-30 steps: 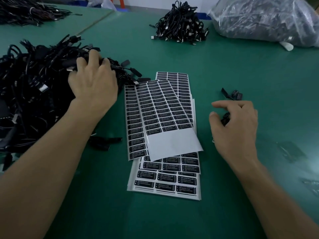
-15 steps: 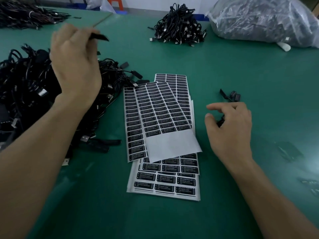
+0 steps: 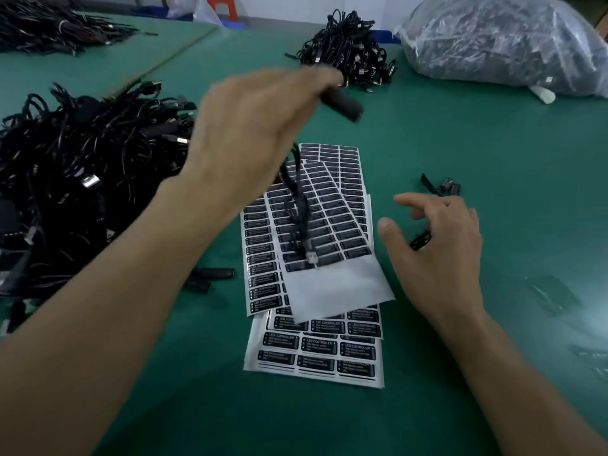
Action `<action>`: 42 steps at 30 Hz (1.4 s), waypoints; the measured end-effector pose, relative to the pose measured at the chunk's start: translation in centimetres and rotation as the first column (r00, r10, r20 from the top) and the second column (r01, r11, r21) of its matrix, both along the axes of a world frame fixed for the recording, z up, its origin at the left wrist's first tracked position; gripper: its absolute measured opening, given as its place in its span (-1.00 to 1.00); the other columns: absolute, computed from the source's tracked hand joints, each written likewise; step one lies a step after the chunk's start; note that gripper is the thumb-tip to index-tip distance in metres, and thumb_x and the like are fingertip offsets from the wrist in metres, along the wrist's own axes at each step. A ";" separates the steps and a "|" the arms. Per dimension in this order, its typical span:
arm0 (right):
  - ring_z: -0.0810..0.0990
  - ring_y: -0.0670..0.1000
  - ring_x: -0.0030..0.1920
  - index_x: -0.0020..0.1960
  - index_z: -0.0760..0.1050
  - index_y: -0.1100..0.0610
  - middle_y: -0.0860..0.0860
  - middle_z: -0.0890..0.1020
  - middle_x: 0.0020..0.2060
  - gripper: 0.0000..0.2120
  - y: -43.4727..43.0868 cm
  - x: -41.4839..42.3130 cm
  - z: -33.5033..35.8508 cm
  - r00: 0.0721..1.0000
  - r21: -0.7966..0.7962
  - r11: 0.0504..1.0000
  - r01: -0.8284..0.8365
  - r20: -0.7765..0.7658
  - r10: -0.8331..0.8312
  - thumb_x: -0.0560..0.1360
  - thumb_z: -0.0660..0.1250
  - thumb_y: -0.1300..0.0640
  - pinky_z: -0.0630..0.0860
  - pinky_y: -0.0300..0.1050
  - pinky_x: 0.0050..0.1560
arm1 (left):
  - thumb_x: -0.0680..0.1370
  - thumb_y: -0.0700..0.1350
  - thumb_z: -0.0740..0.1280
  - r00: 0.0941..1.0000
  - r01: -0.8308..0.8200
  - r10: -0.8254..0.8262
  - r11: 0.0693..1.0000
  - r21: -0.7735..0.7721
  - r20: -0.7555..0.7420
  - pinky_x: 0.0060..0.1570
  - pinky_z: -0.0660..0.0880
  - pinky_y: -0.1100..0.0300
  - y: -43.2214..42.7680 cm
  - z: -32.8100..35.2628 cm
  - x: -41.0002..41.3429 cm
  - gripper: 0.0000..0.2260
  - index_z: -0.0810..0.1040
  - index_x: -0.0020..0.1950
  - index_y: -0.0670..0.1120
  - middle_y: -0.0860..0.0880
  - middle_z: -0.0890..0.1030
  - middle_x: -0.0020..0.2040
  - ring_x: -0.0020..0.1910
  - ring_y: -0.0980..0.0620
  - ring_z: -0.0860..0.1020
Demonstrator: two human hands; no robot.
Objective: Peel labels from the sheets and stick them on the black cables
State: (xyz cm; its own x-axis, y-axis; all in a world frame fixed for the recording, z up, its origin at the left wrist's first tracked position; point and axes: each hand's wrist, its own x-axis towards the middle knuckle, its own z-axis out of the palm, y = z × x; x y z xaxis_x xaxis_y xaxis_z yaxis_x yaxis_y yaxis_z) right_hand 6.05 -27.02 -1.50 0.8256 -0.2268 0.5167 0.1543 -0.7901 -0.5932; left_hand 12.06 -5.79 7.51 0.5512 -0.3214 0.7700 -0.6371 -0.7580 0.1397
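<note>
Up (image 3: 250,133) above the far end of the sheets, the left hand is raised and motion-blurred, its fingers curled around a black cable (image 3: 297,205). The cable's thick black block (image 3: 342,105) sticks out past the fingertips, long axis pointing right. The thin cord hangs from under the palm toward the near side, ending in a small pale connector (image 3: 311,258) over the printed labels. The label sheets (image 3: 329,284) lie fanned in the middle of the table, long axis running near to far; the top one is turned slightly and its near end is bare white backing. Just right of them the right hand (image 3: 441,258) hovers low, thumb and fingers apart and loosely bent, gripping nothing that can be made out, with a small black piece (image 3: 419,240) lying under its fingers. A few black parts (image 3: 442,185) sit just beyond it. The green table (image 3: 460,133) carries a big cable heap (image 3: 82,166) at left, a smaller cable pile (image 3: 348,51) at the far side, and a clear plastic bag (image 3: 503,41) of dark goods at far right.
</note>
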 end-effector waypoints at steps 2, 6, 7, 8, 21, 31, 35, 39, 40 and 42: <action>0.43 -0.05 -0.03 0.23 0.56 0.03 -0.07 0.53 -0.10 -0.66 0.1 -0.2 0.1 0.995 0.024 0.996 -0.083 0.056 0.082 0.49 0.38 -0.06 0.35 -0.20 0.10 | 0.70 -0.05 0.19 0.994 -0.006 0.023 0.987 0.158 -0.109 -0.17 0.56 -0.12 -0.7 -0.3 -0.6 -0.69 0.54 0.41 -0.01 -0.13 0.69 -0.01 -0.14 -0.18 0.63; 0.54 -0.14 -0.09 0.40 0.39 -0.05 -0.18 0.58 -0.11 -0.48 0.4 -0.4 0.1 0.959 0.142 0.954 -0.263 0.144 0.242 0.49 0.40 -0.13 0.33 -0.45 -0.06 | 0.68 0.07 0.18 0.995 0.012 0.012 0.973 0.231 -0.103 -0.22 0.45 0.01 -1.2 0.2 -1.0 -0.69 0.60 0.32 0.05 -0.03 0.66 -0.07 -0.13 -0.06 0.51; 0.56 -0.11 -0.09 0.42 0.35 -0.07 -0.18 0.60 -0.10 -0.44 0.5 -0.5 0.2 0.949 0.168 0.941 -0.294 0.167 0.267 0.48 0.41 -0.14 0.34 -0.44 -0.08 | 0.68 0.09 0.17 0.994 0.030 -0.002 0.968 0.247 -0.111 -0.23 0.38 0.05 -1.3 0.8 -1.1 -0.69 0.63 0.26 0.02 -0.02 0.65 -0.09 -0.14 -0.01 0.44; 0.58 -0.08 -0.10 0.44 0.33 -0.08 -0.19 0.60 -0.09 -0.42 0.5 -0.5 0.2 0.938 0.195 0.926 -0.324 0.193 0.287 0.48 0.41 -0.15 0.36 -0.41 -0.08 | 0.67 0.12 0.15 0.994 0.042 -0.011 0.959 0.279 -0.113 -0.23 0.32 0.07 -1.4 1.3 -1.3 -0.66 0.65 0.20 0.01 0.00 0.64 -0.12 -0.15 0.02 0.40; 0.11 -0.06 0.51 0.47 0.28 -0.31 -0.06 0.30 0.52 -0.29 1.4 -0.9 0.1 0.857 -0.293 0.872 -0.391 -0.463 0.228 0.40 0.01 -0.56 0.06 0.01 0.42 | 0.51 0.43 0.10 0.785 -0.008 0.330 0.852 0.524 -0.525 -0.16 0.41 0.02 0.3 0.4 -1.1 -0.49 0.50 -0.23 0.02 0.01 0.51 -0.25 -0.16 -0.11 0.53; 0.38 0.00 0.33 0.37 0.46 -0.09 -0.10 0.54 0.27 -0.39 2.5 -1.7 1.0 0.887 -0.277 0.932 -0.233 -0.454 0.087 0.47 0.21 -0.42 0.16 -0.03 0.28 | 0.67 0.12 0.20 0.744 0.000 0.111 0.986 0.167 -0.659 -0.34 0.32 0.14 1.8 -4.8 -0.2 -0.78 0.59 -0.03 0.10 0.10 0.53 -0.34 -0.40 0.14 0.44; 0.43 -0.02 0.14 0.41 0.41 -0.08 -0.11 0.47 0.05 -0.42 2.7 -1.9 0.8 0.911 -0.177 0.962 -0.208 -0.393 0.124 0.47 0.35 -0.31 0.34 -0.06 0.18 | 0.66 -0.11 0.24 0.679 0.021 -0.134 0.986 -0.164 -0.722 -0.45 0.48 0.15 0.4 -5.9 -1.0 -0.81 0.60 -0.09 0.03 0.12 0.66 -0.26 -0.42 0.11 0.55; 0.36 -0.13 0.01 0.41 0.41 -0.09 -0.14 0.37 0.03 -0.44 2.7 -1.9 0.4 0.925 -0.095 0.977 -0.191 -0.350 0.147 0.47 0.43 -0.20 0.28 -0.19 0.02 | 0.65 -0.15 0.28 0.670 0.011 -0.286 0.926 -0.376 -0.685 -0.35 0.47 0.40 -0.3 -6.9 -1.6 -0.80 0.61 -0.04 0.11 0.16 0.68 -0.22 -0.36 0.21 0.61; 0.34 -0.14 0.04 0.43 0.40 -0.09 -0.13 0.35 0.06 -0.43 2.7 -1.9 0.3 0.924 -0.104 0.977 -0.185 -0.356 0.137 0.48 0.41 -0.20 0.26 -0.20 0.04 | 0.65 -0.16 0.29 0.684 -0.005 -0.316 0.899 -0.438 -0.658 -0.37 0.47 0.39 -0.2 -6.9 -1.6 -0.80 0.61 -0.02 0.13 0.14 0.67 -0.23 -0.38 0.20 0.60; 0.32 -0.12 0.10 0.44 0.40 -0.06 -0.09 0.36 0.15 -0.47 2.5 -2.0 0.1 0.924 -0.135 0.975 -0.175 -0.363 0.116 0.53 0.36 -0.19 0.25 -0.20 0.10 | 0.66 -0.15 0.28 0.721 -0.052 -0.345 0.838 -0.544 -0.601 -0.44 0.49 0.30 0.1 -6.9 -1.6 -0.80 0.60 0.01 0.15 0.12 0.66 -0.25 -0.43 0.16 0.58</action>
